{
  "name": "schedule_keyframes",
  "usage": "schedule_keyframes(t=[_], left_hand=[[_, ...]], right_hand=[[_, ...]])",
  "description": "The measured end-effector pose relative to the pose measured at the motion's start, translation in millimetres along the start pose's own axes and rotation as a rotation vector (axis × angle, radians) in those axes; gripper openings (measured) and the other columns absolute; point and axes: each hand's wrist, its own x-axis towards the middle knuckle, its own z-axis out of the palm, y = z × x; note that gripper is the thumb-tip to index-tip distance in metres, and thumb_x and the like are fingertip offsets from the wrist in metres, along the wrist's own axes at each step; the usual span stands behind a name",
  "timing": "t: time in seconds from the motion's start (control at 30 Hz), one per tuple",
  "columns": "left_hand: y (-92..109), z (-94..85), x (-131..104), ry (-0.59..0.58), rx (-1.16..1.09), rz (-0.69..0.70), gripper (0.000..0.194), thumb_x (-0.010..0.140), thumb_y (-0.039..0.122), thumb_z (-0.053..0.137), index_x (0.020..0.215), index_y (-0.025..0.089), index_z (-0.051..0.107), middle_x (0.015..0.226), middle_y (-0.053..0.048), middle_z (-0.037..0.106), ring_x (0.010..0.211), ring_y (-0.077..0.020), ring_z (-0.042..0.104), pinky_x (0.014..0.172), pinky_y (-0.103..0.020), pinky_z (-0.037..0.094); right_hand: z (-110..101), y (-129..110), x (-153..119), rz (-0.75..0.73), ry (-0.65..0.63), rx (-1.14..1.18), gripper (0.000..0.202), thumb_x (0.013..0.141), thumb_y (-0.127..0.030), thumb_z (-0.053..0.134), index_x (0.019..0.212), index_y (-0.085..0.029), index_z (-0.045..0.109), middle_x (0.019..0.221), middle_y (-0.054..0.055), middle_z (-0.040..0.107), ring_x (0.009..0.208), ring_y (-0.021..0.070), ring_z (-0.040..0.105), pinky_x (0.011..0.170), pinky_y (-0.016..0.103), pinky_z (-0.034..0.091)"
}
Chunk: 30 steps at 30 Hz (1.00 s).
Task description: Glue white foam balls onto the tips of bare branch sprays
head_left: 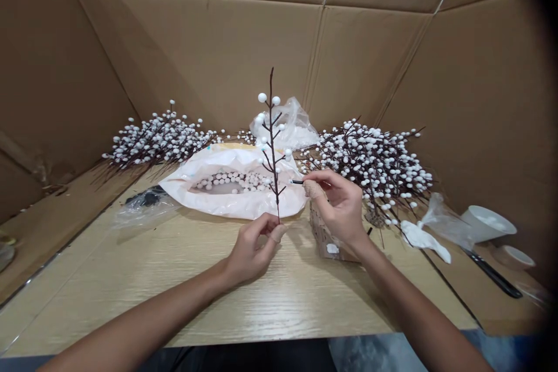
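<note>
Forearms (143, 317), left fingers (261, 222) pinching branch (276, 189) by base; right fingers (330, 177) pinching black stick (298, 182) alongside

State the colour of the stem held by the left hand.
The stem is dark brown, seen best in the head view.

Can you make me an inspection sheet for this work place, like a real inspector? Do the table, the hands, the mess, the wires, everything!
Surface: pale wood-grain table, light glare near the front.
Job's things: brown twig with some white balls; more balls in an open white bag.
Clutter: left sprig pile, right sprig pile; white cup and black-handled tool at the right.
Hands: left hand pinches the twig's lower end; right hand holds a small black stick pointing toward the twig.
Cables: dark curve below the table edge, too dim to tell.
Surroundings: cardboard walls behind and on both sides.
</note>
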Motion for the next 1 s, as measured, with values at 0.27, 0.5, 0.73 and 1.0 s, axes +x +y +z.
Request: schedule_keyframes(t=[0.27,0.5,0.73,1.0], left_hand=[[-1.9,-0.7,-0.6,-0.008,0.011,-0.005,0.01,0.092,0.024,0.051,0.086,0.016,0.054,0.075,-0.001,0.056,0.065,-0.0113,0.054,0.063,-0.022,0.045],[-0.4,-0.7,0.8,-0.009,0.009,0.002,0.01,0.092,0.023,0.051,0.085,0.016,0.053,0.071,0.001,0.054,0.063,-0.0106,0.052,0.061,-0.021,0.042],[0.0,-1.1,1.0,-0.006,0.021,0.001,0.012,0.092,0.024,0.05,0.084,0.017,0.053,0.07,0.0,0.054,0.062,-0.0107,0.052,0.059,-0.021,0.042],[-1.1,-1.0,-0.1,-0.001,0.028,-0.002,0.01,0.092,0.024,0.051,0.085,0.017,0.054,0.07,0.0,0.055,0.062,-0.011,0.053,0.059,-0.021,0.043]], right_hand=[[1.8,-0.4,-1.6,0.011,-0.047,-0.028,0.008,0.084,-0.017,0.058,0.085,-0.019,0.066,0.082,0.004,0.067,0.077,0.0155,0.062,0.07,0.029,0.049],[1.2,1.2,-1.5,-0.008,-0.056,-0.031,0.009,0.083,-0.015,0.059,0.086,-0.019,0.066,0.082,0.004,0.067,0.077,0.0156,0.062,0.07,0.029,0.049],[0.7,-0.1,-1.1,-0.002,-0.029,-0.039,0.008,0.084,-0.017,0.058,0.084,-0.019,0.066,0.081,0.003,0.067,0.076,0.015,0.062,0.068,0.028,0.05],[-0.8,-2.7,-1.3,-0.019,-0.027,-0.012,0.008,0.083,-0.016,0.06,0.085,-0.019,0.066,0.082,0.003,0.067,0.076,0.0151,0.061,0.068,0.028,0.049]])
